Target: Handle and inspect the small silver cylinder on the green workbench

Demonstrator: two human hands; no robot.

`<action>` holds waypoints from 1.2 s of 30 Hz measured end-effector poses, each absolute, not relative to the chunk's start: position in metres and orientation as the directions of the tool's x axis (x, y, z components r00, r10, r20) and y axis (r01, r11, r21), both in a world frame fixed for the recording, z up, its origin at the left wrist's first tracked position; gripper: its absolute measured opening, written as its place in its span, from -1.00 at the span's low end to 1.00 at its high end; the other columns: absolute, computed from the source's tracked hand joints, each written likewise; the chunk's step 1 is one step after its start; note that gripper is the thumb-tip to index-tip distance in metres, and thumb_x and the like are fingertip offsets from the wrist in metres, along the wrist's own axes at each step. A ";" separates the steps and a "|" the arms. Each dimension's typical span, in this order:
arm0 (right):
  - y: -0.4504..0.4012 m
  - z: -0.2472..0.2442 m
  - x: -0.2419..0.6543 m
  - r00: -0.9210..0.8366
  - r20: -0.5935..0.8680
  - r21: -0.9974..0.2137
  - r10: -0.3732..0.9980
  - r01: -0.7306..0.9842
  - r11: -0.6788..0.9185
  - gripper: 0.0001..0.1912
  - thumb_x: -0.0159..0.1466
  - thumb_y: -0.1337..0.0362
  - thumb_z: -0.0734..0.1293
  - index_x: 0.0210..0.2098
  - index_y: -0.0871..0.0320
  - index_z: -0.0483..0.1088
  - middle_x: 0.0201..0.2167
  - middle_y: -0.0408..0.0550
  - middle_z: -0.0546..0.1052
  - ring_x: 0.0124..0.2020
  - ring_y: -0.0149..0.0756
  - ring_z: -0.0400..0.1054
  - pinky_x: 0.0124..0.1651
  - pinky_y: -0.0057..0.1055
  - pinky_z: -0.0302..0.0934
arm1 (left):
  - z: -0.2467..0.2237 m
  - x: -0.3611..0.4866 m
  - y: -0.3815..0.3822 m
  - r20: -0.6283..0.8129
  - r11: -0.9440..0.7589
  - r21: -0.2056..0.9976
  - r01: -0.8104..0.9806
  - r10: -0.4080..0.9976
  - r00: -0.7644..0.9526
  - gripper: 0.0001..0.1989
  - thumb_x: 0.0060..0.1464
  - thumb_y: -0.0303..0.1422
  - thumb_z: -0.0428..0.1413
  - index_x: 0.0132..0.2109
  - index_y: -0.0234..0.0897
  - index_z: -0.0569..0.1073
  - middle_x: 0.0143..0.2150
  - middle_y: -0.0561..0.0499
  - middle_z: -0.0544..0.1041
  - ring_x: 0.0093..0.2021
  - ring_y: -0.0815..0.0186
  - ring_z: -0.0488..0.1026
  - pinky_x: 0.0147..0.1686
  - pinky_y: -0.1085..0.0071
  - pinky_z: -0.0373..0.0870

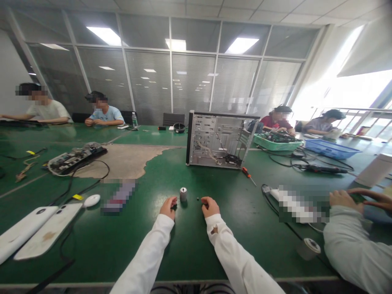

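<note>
Between my hands, a small grey metal cylinder with a round top opening stands upright on the green table. My left hand rests just left of it, loosely curled, with a gap between fingers and thumb and nothing visible in it. To the right, my right hand rests on its side, also half curled, with no object showing in its fingers. A tiny dark piece lies beside its fingertips. Neither hand touches the cylinder. The inner sides of both palms are partly hidden.
An open computer case stands ahead, with an orange-handled screwdriver beside it. White panels and a pixelated object lie left. At right are a power strip, a larger cylinder and a co-worker's arm. Other people sit beyond.
</note>
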State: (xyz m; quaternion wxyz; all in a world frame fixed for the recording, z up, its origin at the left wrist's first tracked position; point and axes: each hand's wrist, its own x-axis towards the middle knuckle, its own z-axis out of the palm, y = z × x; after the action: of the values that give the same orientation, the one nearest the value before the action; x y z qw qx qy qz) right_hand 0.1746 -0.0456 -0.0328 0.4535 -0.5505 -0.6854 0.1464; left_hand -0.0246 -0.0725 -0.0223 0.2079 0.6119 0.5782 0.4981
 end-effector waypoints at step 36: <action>-0.125 0.018 0.191 -0.316 0.489 -0.513 0.813 0.649 0.561 -0.57 0.08 0.31 0.16 -0.03 0.15 0.08 -0.10 0.03 0.29 -0.04 -0.25 0.13 -0.01 -0.31 0.07 | -0.028 -0.038 -0.006 0.210 -0.192 0.972 0.135 0.968 -0.134 -0.68 -0.30 -0.55 -0.07 -0.26 -0.36 0.30 -0.43 0.00 0.43 -0.51 0.42 0.39 -0.35 0.38 0.34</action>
State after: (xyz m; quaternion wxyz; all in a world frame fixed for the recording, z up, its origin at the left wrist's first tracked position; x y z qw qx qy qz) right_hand 0.1913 -0.1253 0.0176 0.3672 -0.4549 -0.8036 0.1114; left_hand -0.0376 -0.0061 -0.0282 0.3771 0.5392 0.5117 0.5525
